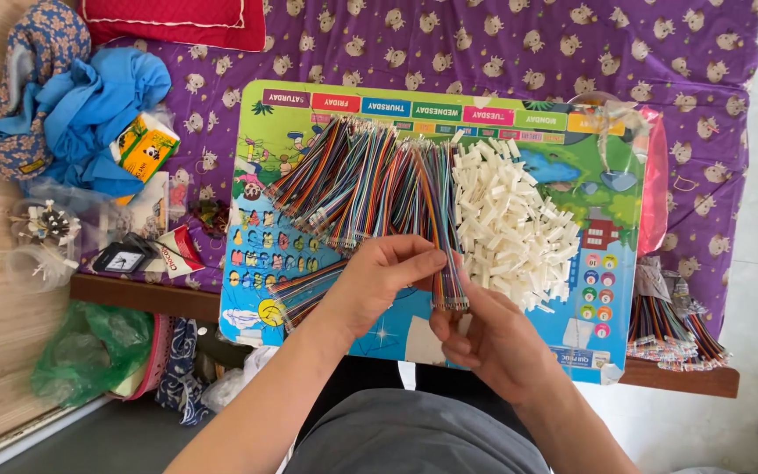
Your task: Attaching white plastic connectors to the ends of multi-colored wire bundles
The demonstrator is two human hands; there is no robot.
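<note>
On board, centre: wire bundle (449,263), beside white connector pile (511,228).
L hand (379,276): pinching bundle mid-length.
R hand (484,338): closed at its lower ends.
Handling: prob. light, floppy; grip nr ends, w/ care.

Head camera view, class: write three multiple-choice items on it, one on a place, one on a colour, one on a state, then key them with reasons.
1. Where does the pile of small plastic connectors lie?
A. on the board, to the right of the fanned wire bundles
B. on the floor
C. inside the green bag

2. What colour are those connectors?
A. black
B. white
C. red

3. What are the hands doing?
A. both lie flat and empty
B. left hand and right hand pinch a wire bundle
C. both hold a blue cloth

Key: 1 A, the pile sits on the colourful board beside the wires. 2 B, every piece is white. 3 B, fingers of both hands close on the bundle.
</note>
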